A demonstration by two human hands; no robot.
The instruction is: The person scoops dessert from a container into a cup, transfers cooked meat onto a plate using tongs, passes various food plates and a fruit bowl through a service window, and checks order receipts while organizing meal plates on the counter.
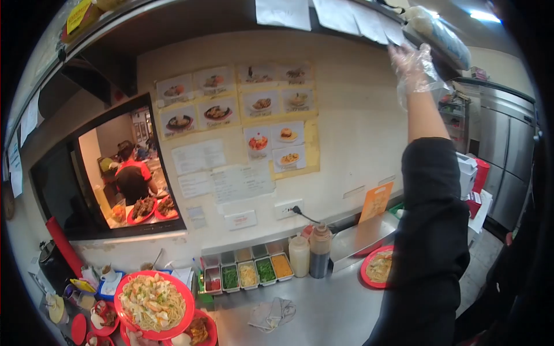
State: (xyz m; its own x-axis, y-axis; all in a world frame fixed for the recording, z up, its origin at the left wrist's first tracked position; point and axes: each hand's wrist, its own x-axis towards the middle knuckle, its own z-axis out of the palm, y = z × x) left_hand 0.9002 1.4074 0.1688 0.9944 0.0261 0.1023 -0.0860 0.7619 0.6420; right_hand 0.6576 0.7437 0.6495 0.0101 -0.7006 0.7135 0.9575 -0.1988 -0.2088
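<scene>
At the lower left, my left hand (137,339) grips the near rim of a red plate of noodles (154,303) topped with pale pieces and green bits; most of this hand is below the frame edge. My right hand (412,66), in a clear plastic glove, is raised high at the upper right. Its fingers look stretched out, close to the hanging paper slips (369,26) along the shelf edge; whether they touch the paper is unclear. A packed plastic bag (440,37) lies on the shelf just above that hand.
Sauce bottles (299,255) and small metal trays of toppings (247,275) line the counter's back. A cloth (272,314) lies in front. Another red noodle plate (378,267) is partly behind my right arm. A person (135,176) stands beyond the pass-through window.
</scene>
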